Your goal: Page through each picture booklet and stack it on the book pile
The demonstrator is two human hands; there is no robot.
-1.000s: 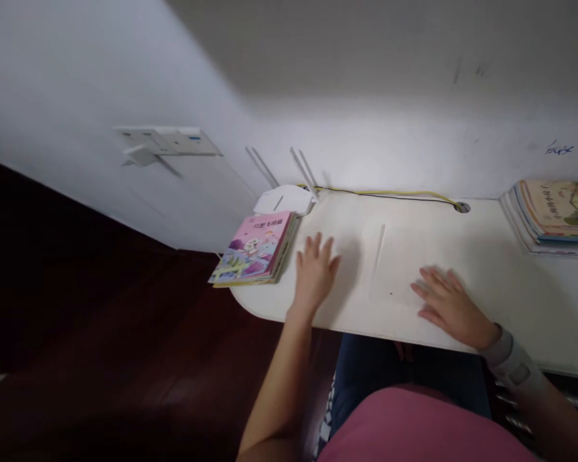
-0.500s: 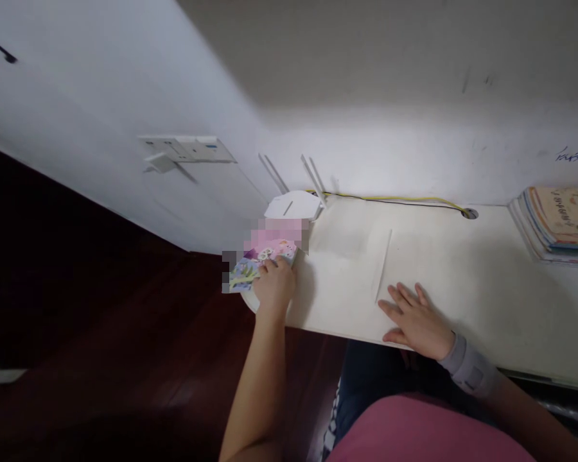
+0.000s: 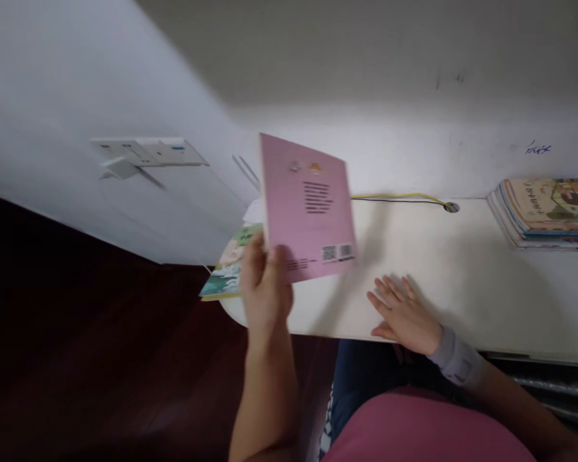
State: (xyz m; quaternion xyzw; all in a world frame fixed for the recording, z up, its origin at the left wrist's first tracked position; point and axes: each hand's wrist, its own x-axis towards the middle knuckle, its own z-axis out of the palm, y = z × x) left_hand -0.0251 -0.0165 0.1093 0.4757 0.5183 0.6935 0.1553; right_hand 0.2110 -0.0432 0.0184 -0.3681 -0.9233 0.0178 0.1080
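My left hand (image 3: 264,285) grips a thin pink book (image 3: 313,224) by its lower left corner and holds it raised above the white tabletop (image 3: 337,308). Its back cover faces me, with printed lines and small code squares. Below and left of that hand lies another book (image 3: 226,269) with a green and teal picture cover, partly hidden behind the hand and the pink book. My right hand (image 3: 404,314) rests palm down near the table's front edge, fingers spread, holding nothing.
A stack of books (image 3: 549,215) stands at the right against the wall. A yellow cable (image 3: 395,195) runs to a round hole (image 3: 451,207) at the back. The white router (image 3: 253,212) is mostly hidden. A socket panel (image 3: 149,152) with a plug is on the left wall.
My left hand has lifted the pink book off the left end of the table and turned its back cover into view, uncovering the green book. My right hand stays flat on the table.
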